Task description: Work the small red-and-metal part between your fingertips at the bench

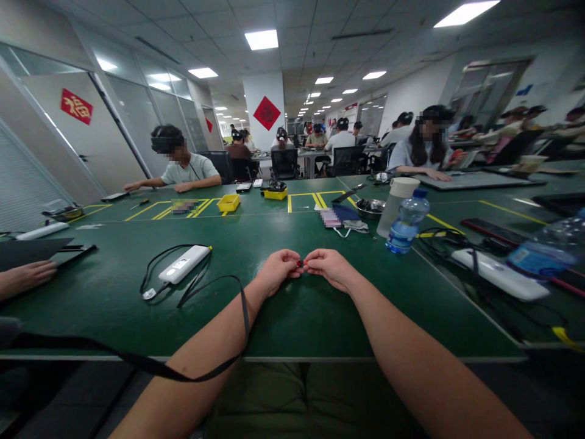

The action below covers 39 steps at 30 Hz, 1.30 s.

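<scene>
Both my hands meet over the green table (301,329), fingertips almost touching. A tiny dark and red piece (300,263) shows between them, too small to name. My left hand (278,270) has its thumb and fingers pinched around this piece. From the other side my right hand (329,267) also pinches, its fingertips right at the piece; whether it grips the same piece is hard to make out. A black strap (201,373) crosses over my left forearm.
Left of my hands lies a white power bank (185,264) with a black cable. A blue-capped water bottle (408,222) and a frosted bottle (397,204) stand to the right, near a metal bowl (370,207). Another person's hand (30,277) rests at the left edge. Yellow trays (228,203) sit farther back.
</scene>
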Available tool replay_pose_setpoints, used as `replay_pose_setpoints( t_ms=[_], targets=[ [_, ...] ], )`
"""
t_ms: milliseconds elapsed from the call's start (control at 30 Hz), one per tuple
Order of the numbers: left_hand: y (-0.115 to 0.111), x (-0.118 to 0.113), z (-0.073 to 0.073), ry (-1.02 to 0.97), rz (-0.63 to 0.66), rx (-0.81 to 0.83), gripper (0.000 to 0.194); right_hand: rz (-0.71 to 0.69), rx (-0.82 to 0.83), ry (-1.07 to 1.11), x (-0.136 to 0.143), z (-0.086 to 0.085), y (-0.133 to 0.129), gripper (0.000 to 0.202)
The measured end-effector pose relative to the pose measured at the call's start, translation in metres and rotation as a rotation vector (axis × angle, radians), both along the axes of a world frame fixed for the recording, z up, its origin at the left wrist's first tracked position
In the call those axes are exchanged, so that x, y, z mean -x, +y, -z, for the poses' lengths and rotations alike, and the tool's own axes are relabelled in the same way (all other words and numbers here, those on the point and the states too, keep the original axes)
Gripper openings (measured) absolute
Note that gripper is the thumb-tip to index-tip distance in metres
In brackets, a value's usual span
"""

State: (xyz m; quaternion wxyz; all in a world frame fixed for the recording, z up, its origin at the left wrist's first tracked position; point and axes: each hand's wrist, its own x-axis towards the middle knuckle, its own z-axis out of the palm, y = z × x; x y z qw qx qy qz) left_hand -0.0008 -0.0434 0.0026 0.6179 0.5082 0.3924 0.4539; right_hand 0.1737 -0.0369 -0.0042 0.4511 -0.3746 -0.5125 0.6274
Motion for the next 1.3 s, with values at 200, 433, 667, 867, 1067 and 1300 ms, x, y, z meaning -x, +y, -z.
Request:
replay_pose_setpoints(
  t_ms=[200, 433, 667, 867, 1067, 1300],
  targets=[
    [0.004, 0.0014, 0.0024, -0.054, -0.02, 0.057, 0.023, 0.019, -0.034, -0.009, 0.0006, -0.0013, -0.0012, 0.021],
    [0.0037, 0.003, 0.0005, -0.133, 0.032, 0.093, 0.023, 0.0, 0.021, 0.054, -0.0011, -0.005, -0.0007, 0.014],
    [0.0056, 0.0038, 0.0059, -0.069, 0.073, 0.025, 0.028, 0.006, 0.03, 0.041, -0.0005, -0.005, 0.0, 0.009],
    [0.0055, 0.0032, 0.0064, 0.024, 0.101, -0.002, 0.03, 0.011, 0.014, -0.014, 0.0012, -0.0038, -0.0005, 0.013],
    [0.0055, 0.002, 0.007, 0.012, 0.092, 0.003, 0.025, 0.007, -0.026, -0.028, 0.0002, -0.0002, 0.0006, 0.016],
    [0.0056, 0.002, 0.0068, 0.01, 0.075, 0.006, 0.026, -0.023, 0.023, 0.039, 0.0, -0.0023, 0.0009, 0.014]
  ],
)
